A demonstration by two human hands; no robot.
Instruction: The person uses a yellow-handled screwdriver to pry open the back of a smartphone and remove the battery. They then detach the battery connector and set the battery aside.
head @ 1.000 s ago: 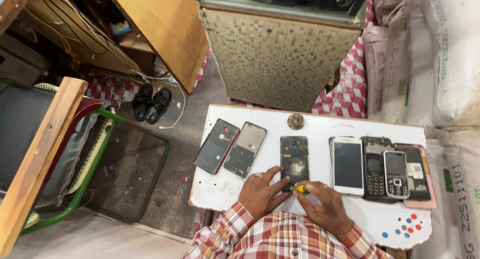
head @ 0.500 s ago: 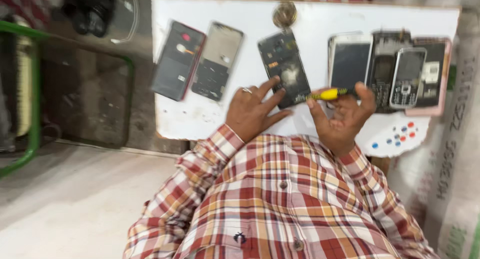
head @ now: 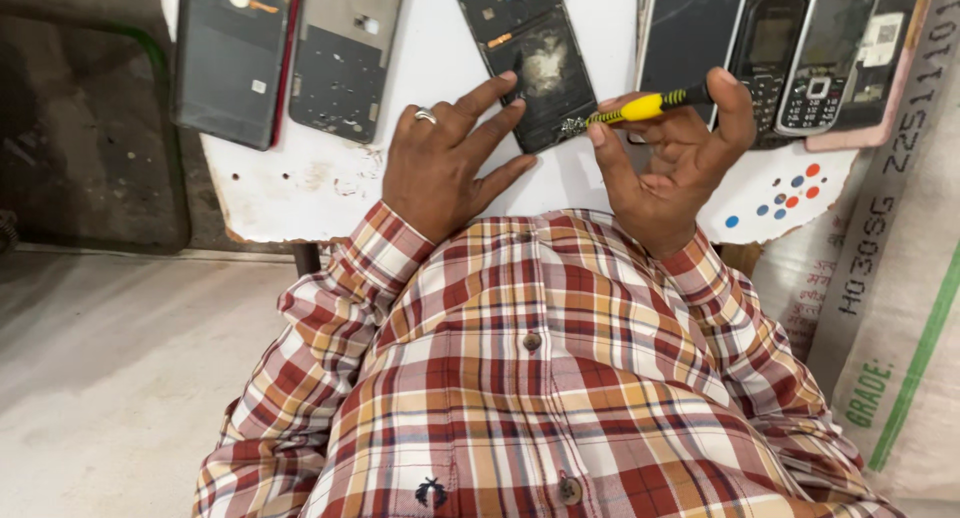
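I see the opened phone (head: 527,58) lying on the white board (head: 300,183) just ahead of both hands, long axis running away from the body and tilted a bit to the left at its far end. Left hand (head: 447,163) is flat on the board, fingers spread, with fingertips (head: 507,78) resting on the phone's near-left edge, so it's the nearer one and is pinning the phone. Right hand (head: 672,158) is lifted, palm turned up, closed around a yellow-handled screwdriver (head: 632,109); the tool lies roughly crosswise to the phone's axis, tip pointing left toward its near-right corner, close by, contact I can't tell. Hands are apart, phone's near end between them. Other handsets (head: 800,48) sit to the right, two back panels (head: 280,58) to the left.
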